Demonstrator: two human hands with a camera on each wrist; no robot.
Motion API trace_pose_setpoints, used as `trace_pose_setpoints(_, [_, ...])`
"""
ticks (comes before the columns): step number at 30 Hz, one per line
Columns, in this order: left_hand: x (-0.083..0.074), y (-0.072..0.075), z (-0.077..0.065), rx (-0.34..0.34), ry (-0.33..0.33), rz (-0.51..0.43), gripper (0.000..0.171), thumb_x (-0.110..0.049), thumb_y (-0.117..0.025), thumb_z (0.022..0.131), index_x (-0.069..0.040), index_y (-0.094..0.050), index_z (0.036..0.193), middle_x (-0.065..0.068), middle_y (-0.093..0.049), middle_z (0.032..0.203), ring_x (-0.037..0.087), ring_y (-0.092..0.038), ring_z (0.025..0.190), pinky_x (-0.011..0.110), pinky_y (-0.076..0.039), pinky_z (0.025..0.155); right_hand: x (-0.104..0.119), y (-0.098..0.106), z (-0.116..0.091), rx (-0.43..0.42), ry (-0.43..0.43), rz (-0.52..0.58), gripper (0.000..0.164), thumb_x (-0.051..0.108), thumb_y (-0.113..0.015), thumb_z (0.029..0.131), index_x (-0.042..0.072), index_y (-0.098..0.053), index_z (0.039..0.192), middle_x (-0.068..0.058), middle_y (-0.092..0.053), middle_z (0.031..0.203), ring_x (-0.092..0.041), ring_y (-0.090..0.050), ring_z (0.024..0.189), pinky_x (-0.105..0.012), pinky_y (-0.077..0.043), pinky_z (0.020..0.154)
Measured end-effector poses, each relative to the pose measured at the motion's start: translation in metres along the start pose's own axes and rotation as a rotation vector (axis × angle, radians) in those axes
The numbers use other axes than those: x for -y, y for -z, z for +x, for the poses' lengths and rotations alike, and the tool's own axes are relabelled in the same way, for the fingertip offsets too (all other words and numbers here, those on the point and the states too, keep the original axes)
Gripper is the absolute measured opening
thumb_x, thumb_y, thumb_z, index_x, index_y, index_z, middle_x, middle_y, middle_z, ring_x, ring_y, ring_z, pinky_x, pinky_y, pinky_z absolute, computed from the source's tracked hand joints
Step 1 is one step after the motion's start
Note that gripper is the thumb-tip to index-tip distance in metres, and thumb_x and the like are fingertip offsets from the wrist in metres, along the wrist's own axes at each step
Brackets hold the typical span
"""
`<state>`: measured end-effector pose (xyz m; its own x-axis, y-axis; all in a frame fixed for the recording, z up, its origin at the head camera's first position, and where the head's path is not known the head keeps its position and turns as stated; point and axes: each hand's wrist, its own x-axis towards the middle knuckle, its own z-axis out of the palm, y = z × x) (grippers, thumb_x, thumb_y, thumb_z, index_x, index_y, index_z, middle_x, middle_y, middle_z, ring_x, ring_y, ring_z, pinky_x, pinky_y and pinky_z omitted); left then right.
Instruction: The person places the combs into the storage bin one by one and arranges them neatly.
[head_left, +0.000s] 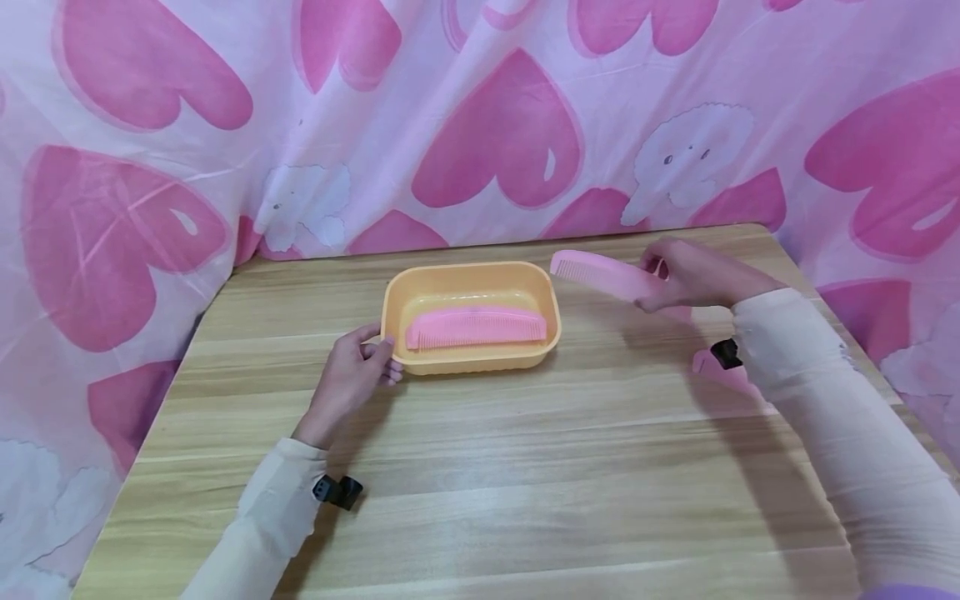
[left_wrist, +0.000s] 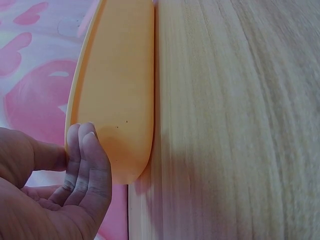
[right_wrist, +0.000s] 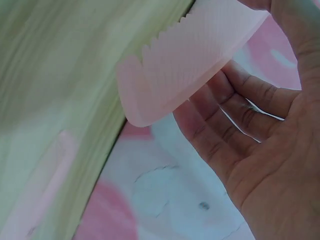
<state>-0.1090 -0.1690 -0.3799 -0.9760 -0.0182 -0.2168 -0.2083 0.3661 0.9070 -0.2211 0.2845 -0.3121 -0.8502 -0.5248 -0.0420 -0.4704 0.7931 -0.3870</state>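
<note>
A yellow-orange plastic box [head_left: 471, 364] stands on the table, and a pink comb [head_left: 480, 327] lies inside it, teeth toward the near side. My left hand [head_left: 352, 375] grips the box's near left corner, thumb at the rim and fingers against the outer wall; the left wrist view shows this hand [left_wrist: 70, 185] on the box wall [left_wrist: 117, 90] up close. To the right of the box, my right hand [head_left: 690, 275] holds a second pink comb [head_left: 600, 273] by one end, above the table. The right wrist view shows the held comb [right_wrist: 185, 57] between thumb and fingers.
Another pink comb [head_left: 723, 375] lies on the wooden table [head_left: 480, 483], partly hidden by the right wrist. A further pink piece [head_left: 681, 313] shows below the right hand, mostly covered. A pink heart-print curtain [head_left: 495, 133] hangs along the table's back edge.
</note>
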Motion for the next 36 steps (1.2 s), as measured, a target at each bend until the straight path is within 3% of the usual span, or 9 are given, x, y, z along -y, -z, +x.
trace_pose_setpoints(7, [0.001, -0.001, 0.001, 0.006, -0.014, 0.002, 0.044, -0.014, -0.049, 0.108, 0.006, -0.044, 0.147, 0.019, -0.068, 0.09, 0.016, -0.067, 0.071, 0.03, -0.064, 0.069, 0.023, -0.002, 0.021, 0.023, 0.073, -0.009, 0.037, 0.02, -0.087, 0.071, -0.001, -0.07, 0.097, -0.006, -0.067, 0.089, -0.021, -0.062, 0.084, -0.04, -0.055, 0.079])
trace_pose_setpoints(14, [0.002, 0.0, 0.001, 0.004, -0.014, 0.012, 0.045, -0.014, -0.049, 0.108, 0.006, -0.043, 0.147, 0.018, -0.069, 0.089, 0.016, -0.068, 0.072, 0.032, -0.064, 0.07, 0.047, -0.013, 0.041, 0.05, 0.144, -0.008, 0.03, 0.016, -0.083, 0.071, 0.0, -0.07, 0.093, -0.004, -0.066, 0.082, -0.018, -0.059, 0.072, -0.033, -0.054, 0.067])
trace_pose_setpoints(21, [0.002, 0.0, 0.0, -0.001, -0.016, 0.006, 0.044, -0.013, -0.049, 0.108, 0.007, -0.043, 0.146, 0.018, -0.069, 0.088, 0.016, -0.068, 0.07, 0.031, -0.064, 0.068, 0.073, -0.02, 0.061, 0.056, 0.211, -0.035, 0.033, 0.018, -0.082, 0.071, -0.001, -0.068, 0.094, -0.005, -0.064, 0.081, -0.017, -0.056, 0.072, -0.032, -0.051, 0.066])
trace_pose_setpoints(24, [0.002, 0.0, 0.0, -0.001, -0.019, 0.006, 0.043, -0.012, -0.049, 0.108, 0.007, -0.044, 0.146, 0.018, -0.069, 0.087, 0.016, -0.068, 0.07, 0.03, -0.064, 0.067, 0.084, -0.022, 0.07, 0.075, 0.217, -0.042, 0.033, 0.02, -0.084, 0.071, 0.001, -0.067, 0.092, -0.005, -0.061, 0.079, -0.019, -0.054, 0.071, -0.033, -0.049, 0.065])
trace_pose_setpoints(31, [0.002, 0.0, 0.0, 0.003, -0.012, -0.005, 0.044, -0.014, -0.049, 0.108, 0.006, -0.044, 0.147, 0.017, -0.068, 0.088, 0.016, -0.067, 0.071, 0.03, -0.064, 0.068, 0.106, -0.029, 0.086, 0.138, 0.212, -0.017, 0.048, 0.022, -0.087, 0.073, -0.005, -0.067, 0.107, -0.011, -0.066, 0.097, -0.024, -0.058, 0.086, -0.037, -0.054, 0.08])
trace_pose_setpoints(36, [0.001, 0.0, 0.0, -0.001, -0.007, 0.0, 0.044, -0.014, -0.049, 0.108, 0.006, -0.044, 0.147, 0.017, -0.069, 0.087, 0.016, -0.067, 0.07, 0.029, -0.064, 0.067, 0.116, -0.038, 0.095, 0.166, 0.228, -0.003, 0.047, 0.021, -0.085, 0.074, -0.006, -0.065, 0.107, -0.012, -0.062, 0.095, -0.024, -0.054, 0.082, -0.034, -0.052, 0.076])
